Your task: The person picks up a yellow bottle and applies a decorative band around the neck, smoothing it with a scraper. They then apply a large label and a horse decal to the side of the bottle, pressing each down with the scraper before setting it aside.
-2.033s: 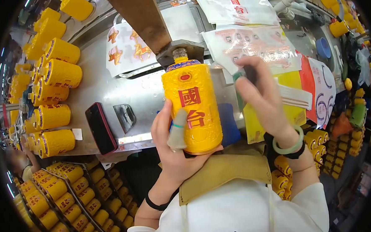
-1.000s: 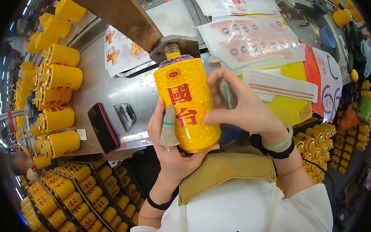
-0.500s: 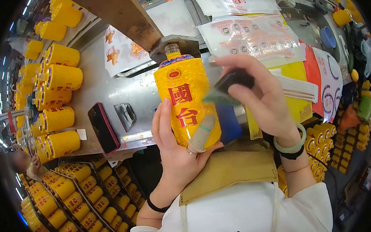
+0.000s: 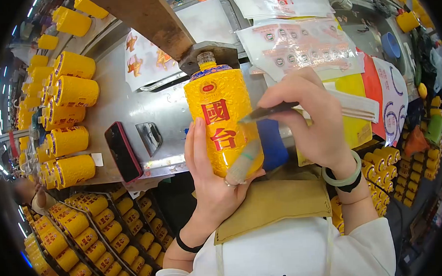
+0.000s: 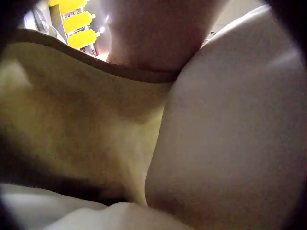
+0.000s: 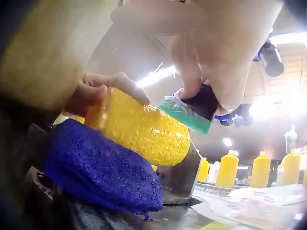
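In the head view my left hand (image 4: 211, 186) grips a yellow embossed bottle (image 4: 229, 95) with red characters, low on its left side and base. A grey thumb cover (image 4: 242, 162) with a teal band lies across the bottle's lower front. The clear neck points away, up against a dark metal bracket (image 4: 207, 49). My right hand (image 4: 312, 115) pinches a scraper (image 4: 264, 111), its thin edge at the bottle's right side. The right wrist view shows the scraper's green blade (image 6: 184, 115) and dark grip over the bottle. The left wrist view has mostly forearm and apron.
A blue cloth (image 4: 274, 145) lies beneath the bottle's right side. Left on the metal bench are a phone (image 4: 122, 152) and rows of yellow bottles (image 4: 78, 170). Printed decal sheets (image 4: 296, 44) and a yellow sheet (image 4: 350, 128) cover the right. A brown beam (image 4: 145, 22) leads to the bracket.
My right hand moved from over the sheets to the bottle, lifted off with the scraper, and now brings its edge back to the bottle's side. My left thumb shifted rightward across the lower front.
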A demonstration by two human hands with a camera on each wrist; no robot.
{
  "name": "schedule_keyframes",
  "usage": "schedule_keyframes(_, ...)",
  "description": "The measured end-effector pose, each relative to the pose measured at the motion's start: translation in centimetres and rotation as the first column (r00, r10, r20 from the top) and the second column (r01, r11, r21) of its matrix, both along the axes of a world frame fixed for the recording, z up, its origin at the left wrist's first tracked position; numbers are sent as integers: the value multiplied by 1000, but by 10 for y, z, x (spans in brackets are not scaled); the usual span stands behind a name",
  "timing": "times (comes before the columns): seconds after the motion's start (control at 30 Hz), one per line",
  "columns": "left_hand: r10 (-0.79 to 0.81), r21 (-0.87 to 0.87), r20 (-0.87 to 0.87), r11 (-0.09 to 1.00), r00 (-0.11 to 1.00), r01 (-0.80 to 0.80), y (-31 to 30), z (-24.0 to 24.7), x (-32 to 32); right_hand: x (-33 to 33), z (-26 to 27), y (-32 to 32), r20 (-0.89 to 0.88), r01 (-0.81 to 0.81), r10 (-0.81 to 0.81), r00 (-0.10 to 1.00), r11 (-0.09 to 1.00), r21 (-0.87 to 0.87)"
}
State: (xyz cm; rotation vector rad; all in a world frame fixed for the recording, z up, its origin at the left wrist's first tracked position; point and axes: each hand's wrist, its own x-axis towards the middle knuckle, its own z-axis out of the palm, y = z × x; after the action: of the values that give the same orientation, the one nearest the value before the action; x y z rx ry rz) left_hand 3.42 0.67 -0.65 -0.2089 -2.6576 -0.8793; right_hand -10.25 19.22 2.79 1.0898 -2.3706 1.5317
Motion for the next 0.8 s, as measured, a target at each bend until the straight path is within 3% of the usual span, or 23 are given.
schedule_keyframes(0.13,51,253,-23,966,998,-43,-2,-10,4,6,0,3,16,-47,47,999,999,-4)
schedule_keyframes(0.23,50,182,6,982,999,-50,-5,-9,4,8,4,6,53,-92,90,995,995,32)
schedule_keyframes(0.43,71,237,-27,969,997,-62,-4,-16,5,7,0,2,15,-26,27,1000,999,-21)
schedule_keyframes(0.53,73,226,-16,972,997,-68,-3,-12,4,5,4,7,67,-102,99,993,994,50)
schedule_keyframes(0.77,70,233,-29,971,997,-61,-4,-14,3,5,-5,-1,-11,14,-14,1000,1000,-16)
schedule_keyframes(0.8,51,315,-22,948,998,-42,-4,-14,2,5,-4,-1,-1,31,-31,1000,999,-25)
